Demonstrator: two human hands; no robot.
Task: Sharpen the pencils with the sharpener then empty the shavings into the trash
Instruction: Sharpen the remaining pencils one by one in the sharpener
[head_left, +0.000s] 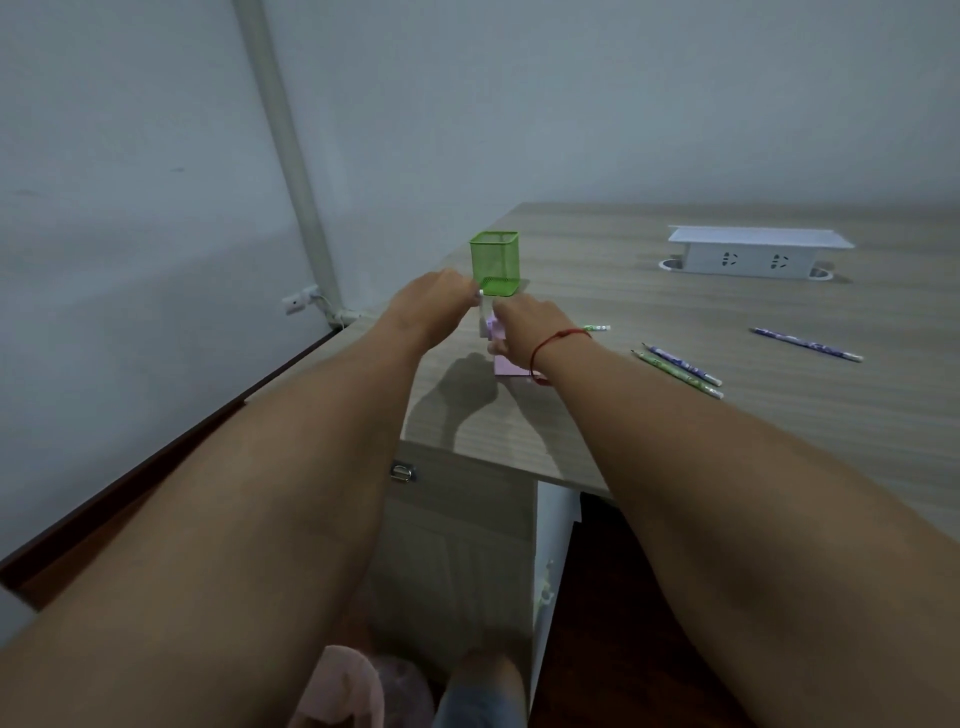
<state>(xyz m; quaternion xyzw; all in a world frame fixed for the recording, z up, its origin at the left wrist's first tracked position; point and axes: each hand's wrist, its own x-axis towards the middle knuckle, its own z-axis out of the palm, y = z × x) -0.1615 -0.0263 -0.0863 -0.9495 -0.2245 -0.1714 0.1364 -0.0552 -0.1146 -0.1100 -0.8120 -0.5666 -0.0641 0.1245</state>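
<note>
Fingers (467, 292) of the left hand (439, 304) are curled and pinch a small white piece (483, 306) standing at the top of the sharpener (503, 366). Whether that piece is a crank or a pencil end, I cannot tell. The right hand (527, 327) is curled over the sharpener's top and grips it, holding it down on the desk (675, 457).

The wood-grain desk carries everything. At 2 o'clock from the sharpener, well apart, sits a white socket box (753, 254). At 12 o'clock, just behind the hands, stands a green mesh pen holder (494, 260), with nothing showing above its rim. The lilac sharpener sits near the desk's left edge, mostly hidden under the right hand. Out at 3 o'clock lie 4 loose pencils: a pair of pencils (678, 366) side by side, 1 blue pencil (808, 344) farther off, and 1 green pencil (597, 328) half hidden behind the right wrist.

Sharpening looks to be in hand, midway at best. The pair's ends nearest the sharpener seem dark and pointed, so 2 may be done, though they are too small to be sure. Emptying the shavings is all still left, and no trash is in view.
</note>
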